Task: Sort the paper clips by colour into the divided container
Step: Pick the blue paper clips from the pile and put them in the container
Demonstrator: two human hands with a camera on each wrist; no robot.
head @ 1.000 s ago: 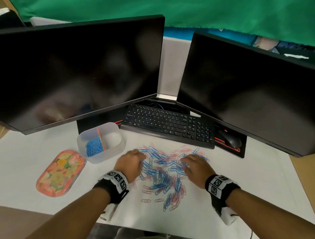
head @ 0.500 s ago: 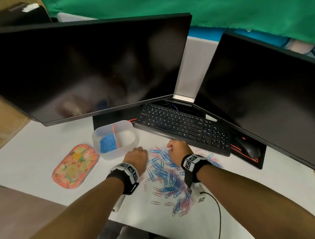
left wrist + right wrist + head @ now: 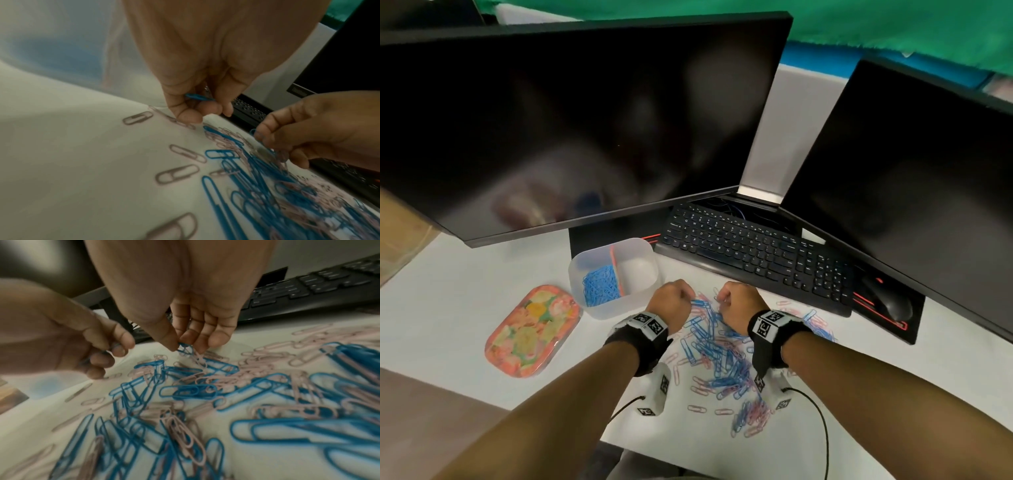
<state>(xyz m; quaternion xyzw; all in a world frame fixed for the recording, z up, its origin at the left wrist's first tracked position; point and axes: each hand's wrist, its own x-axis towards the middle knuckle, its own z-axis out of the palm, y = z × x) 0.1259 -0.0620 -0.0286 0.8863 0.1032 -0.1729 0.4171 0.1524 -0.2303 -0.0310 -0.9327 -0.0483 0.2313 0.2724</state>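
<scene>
Head view, knuckles hide fingertips, left hand (image 3: 670, 303), right hand (image 3: 739, 304)

A loose heap of blue and pink clips (image 3: 722, 353) lies flat and tangled on the white desk, spreading toward 5 o'clock, with single pink ones scattered along its 7 o'clock edge. At 10 o'clock from the heap stands the container (image 3: 643, 294), a translucent rounded tub split by an orange divider (image 3: 616, 270). Its left compartment holds a pile of blue clips (image 3: 599, 286). One blue clip (image 3: 198, 97) is raised off the desk, and another blue clip (image 3: 185, 348) lifts from the heap's 12 o'clock edge.
</scene>
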